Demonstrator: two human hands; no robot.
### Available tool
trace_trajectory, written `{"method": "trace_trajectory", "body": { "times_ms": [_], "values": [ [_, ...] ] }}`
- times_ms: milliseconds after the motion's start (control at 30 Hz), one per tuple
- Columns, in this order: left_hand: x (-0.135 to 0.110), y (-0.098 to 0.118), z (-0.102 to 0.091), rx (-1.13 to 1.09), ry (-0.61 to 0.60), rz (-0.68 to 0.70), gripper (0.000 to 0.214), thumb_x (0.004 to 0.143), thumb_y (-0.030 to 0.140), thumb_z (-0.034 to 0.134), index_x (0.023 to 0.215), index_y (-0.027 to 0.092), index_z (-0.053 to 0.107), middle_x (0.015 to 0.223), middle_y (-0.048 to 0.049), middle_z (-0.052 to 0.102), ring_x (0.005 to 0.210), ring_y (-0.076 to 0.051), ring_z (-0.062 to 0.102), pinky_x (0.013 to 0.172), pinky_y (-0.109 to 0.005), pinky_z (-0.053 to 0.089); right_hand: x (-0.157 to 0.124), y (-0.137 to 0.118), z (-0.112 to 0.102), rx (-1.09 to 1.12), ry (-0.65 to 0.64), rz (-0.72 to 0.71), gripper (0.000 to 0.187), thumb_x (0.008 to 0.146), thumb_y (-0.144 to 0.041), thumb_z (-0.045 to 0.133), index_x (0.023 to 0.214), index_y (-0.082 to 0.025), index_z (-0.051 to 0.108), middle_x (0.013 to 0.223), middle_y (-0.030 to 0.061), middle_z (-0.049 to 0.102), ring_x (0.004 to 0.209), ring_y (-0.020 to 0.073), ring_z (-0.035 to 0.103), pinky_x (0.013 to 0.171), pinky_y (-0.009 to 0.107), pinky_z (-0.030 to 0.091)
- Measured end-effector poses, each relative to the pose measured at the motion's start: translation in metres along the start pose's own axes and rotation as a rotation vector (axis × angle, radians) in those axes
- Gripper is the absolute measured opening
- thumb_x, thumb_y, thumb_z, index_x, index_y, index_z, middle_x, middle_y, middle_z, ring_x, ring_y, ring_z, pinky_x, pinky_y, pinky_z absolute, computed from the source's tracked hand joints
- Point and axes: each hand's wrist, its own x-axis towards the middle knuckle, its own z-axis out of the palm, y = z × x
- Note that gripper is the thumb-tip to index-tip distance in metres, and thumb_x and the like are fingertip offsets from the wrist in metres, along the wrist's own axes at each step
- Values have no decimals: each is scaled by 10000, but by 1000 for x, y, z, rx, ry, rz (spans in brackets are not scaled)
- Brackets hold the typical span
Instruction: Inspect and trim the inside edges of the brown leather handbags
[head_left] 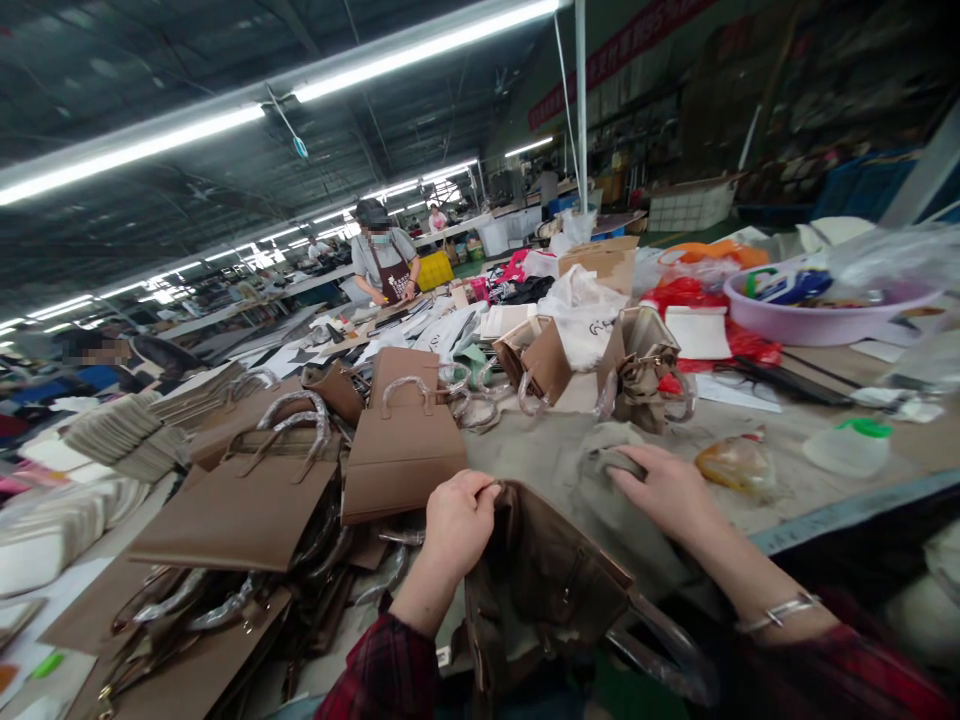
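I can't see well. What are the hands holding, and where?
Left hand grips the brown bag by its top edge; right hand pinches the grey cloth at a fold.

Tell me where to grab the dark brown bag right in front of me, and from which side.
Grip the bag by its top rim, coming from above. The leather sags loosely, so that edge is probably the firmest part within reach. The left hand is closed on the rim's left end. The right hand, resting on the grey cloth, could take the right end.
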Motion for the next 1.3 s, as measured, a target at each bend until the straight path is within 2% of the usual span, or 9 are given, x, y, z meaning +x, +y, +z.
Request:
{"method": "trace_trajectory", "body": {
  "times_ms": [100, 267, 367, 467, 733, 833, 967, 1067, 1300],
  "values": [
    [0, 2, 0, 18, -5, 5, 163, 850, 197, 545, 746, 189, 670, 773, -11, 658, 744, -138, 591, 695, -229, 404, 20, -61, -15, 256, 26, -185, 220, 815, -301, 568, 944, -204, 717, 927, 49, 700, 860, 197, 629, 788, 280, 465],
    [0, 1, 1, 26, 2, 11, 168, 848, 170, 534, 755, 181, 673, 760, -16, 656, 738, -136, 593, 685, -225, 399, 35, -125, -7, 280, -292, -507, 176, 841, -235, 561, 816, -187, 728, 783, 34, 663, 745, 153, 584, 688, 239, 423],
    [1, -1, 2, 11, 10, 4, 171, 847, 175, 538, 743, 179, 674, 748, -15, 653, 725, -134, 591, 673, -223, 397, 45, -129, 6, 194, -448, -581, 268, 876, -190, 498, 728, -184, 721, 713, 9, 650, 683, 125, 566, 640, 217, 394],
    [1, -2, 4, 11, 20, -4, 174, 837, 181, 551, 712, 182, 672, 724, -8, 644, 701, -130, 581, 658, -223, 391, 52, -124, 13, 130, -472, -579, 189, 828, -212, 569, 725, -182, 725, 668, 1, 646, 625, 125, 546, 597, 224, 372],
    [2, -2, 3, 2, 25, -34, 180, 819, 137, 542, 735, 193, 690, 755, -13, 670, 741, -135, 601, 693, -222, 405, 28, -135, 19, 11, -239, -629, 210, 829, -122, 479, 718, -140, 656, 773, 68, 613, 699, 161, 528, 642, 271, 365],
    [1, 1, 4, -3, 22, -42, 180, 830, 155, 539, 743, 198, 691, 758, -11, 670, 740, -134, 600, 691, -221, 409, 24, -131, 27, 174, -201, -542, 232, 833, -130, 487, 640, -153, 614, 720, 41, 571, 672, 144, 500, 637, 264, 359],
    [0, 5, 6, -13, 27, -24, 165, 839, 182, 544, 767, 195, 692, 780, -11, 669, 750, -138, 597, 705, -231, 414, 24, -115, 36, 743, -226, -131, 298, 792, -254, 578, 510, -175, 517, 579, -14, 468, 642, 137, 460, 627, 257, 356],
    [0, 6, 5, -4, 29, -29, 163, 840, 186, 545, 767, 192, 691, 781, -13, 669, 751, -142, 597, 710, -238, 413, 26, -100, 37, 933, -244, 98, 333, 802, -410, 540, 560, -186, 501, 532, -37, 423, 556, 125, 419, 551, 251, 362],
    [1, 6, 4, 13, 22, -22, 175, 840, 188, 540, 730, 188, 677, 746, -8, 651, 734, -137, 582, 688, -235, 390, 40, -100, 15, 1125, -465, 196, 186, 702, -333, 547, 749, -165, 612, 658, -2, 572, 583, 113, 527, 602, 250, 487]
  ]
}}
